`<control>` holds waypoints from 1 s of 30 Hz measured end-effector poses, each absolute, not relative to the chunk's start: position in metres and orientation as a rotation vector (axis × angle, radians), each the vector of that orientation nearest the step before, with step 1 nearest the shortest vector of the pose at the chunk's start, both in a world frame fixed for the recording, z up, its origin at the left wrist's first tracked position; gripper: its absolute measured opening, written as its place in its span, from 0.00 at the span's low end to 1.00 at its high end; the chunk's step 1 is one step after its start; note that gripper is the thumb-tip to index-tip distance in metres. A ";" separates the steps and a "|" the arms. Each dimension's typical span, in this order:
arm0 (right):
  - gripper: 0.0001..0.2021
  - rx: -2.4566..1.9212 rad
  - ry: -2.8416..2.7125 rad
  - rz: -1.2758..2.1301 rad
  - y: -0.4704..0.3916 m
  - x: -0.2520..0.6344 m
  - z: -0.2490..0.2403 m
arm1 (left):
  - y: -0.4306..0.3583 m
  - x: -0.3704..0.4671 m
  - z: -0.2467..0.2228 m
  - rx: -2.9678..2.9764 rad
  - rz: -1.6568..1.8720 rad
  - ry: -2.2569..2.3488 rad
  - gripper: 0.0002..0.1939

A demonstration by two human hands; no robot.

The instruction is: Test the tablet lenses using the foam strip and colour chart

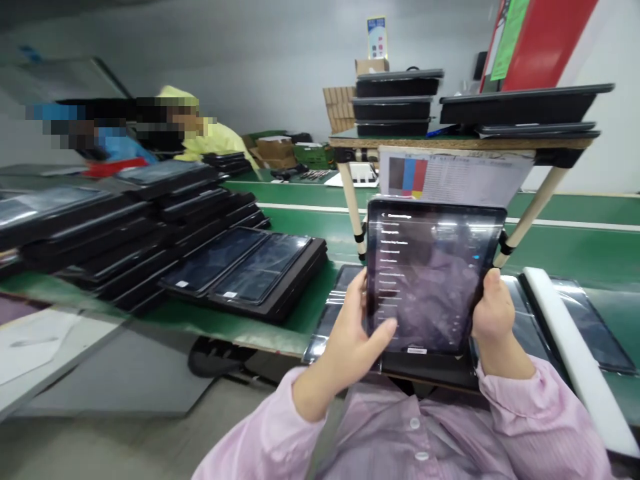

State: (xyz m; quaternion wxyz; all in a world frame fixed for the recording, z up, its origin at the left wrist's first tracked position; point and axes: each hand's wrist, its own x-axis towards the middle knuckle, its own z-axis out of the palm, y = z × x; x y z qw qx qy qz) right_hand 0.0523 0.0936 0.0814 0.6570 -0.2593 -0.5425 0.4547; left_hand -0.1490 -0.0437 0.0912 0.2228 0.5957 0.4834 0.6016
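A tablet [430, 280] is held upright in front of me, its dark screen lit with a settings-like list of white text and one blue switch. My left hand [350, 333] grips its left edge, fingers behind and the thumb over the lower left of the screen. On the opposite edge, my right hand [494, 313] is closed around the side, its fingers mostly hidden behind the tablet. A small white label sits at the bottom of the screen. Below and behind it, more tablets lie on the green bench, partly covered by my hands and the tablet.
Left of me, foam trays [270, 307] with tablets stand near tall tray stacks [165, 220]. A wooden shelf [470, 142] on pale legs carries black trays [395, 107]. A white foam strip [575, 353] lies at right on the green bench [600, 247]. Two co-workers sit at far left.
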 end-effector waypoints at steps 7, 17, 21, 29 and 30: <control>0.32 -0.607 -1.086 1.104 0.093 0.044 0.096 | -0.063 -0.126 0.024 1.813 1.669 1.908 0.57; 0.30 -0.592 -1.114 1.192 0.088 0.041 0.094 | -0.025 -0.147 0.106 1.606 1.950 1.353 0.32; 0.28 -0.591 -1.140 1.185 0.080 0.039 0.087 | 0.003 -0.153 0.160 1.215 2.095 1.077 0.12; 0.22 -0.527 -1.206 1.191 0.075 0.044 0.080 | 0.009 -0.145 0.174 1.046 2.127 1.055 0.16; 0.22 -0.523 -1.218 1.192 0.074 0.045 0.081 | 0.008 -0.145 0.174 1.032 2.118 1.013 0.15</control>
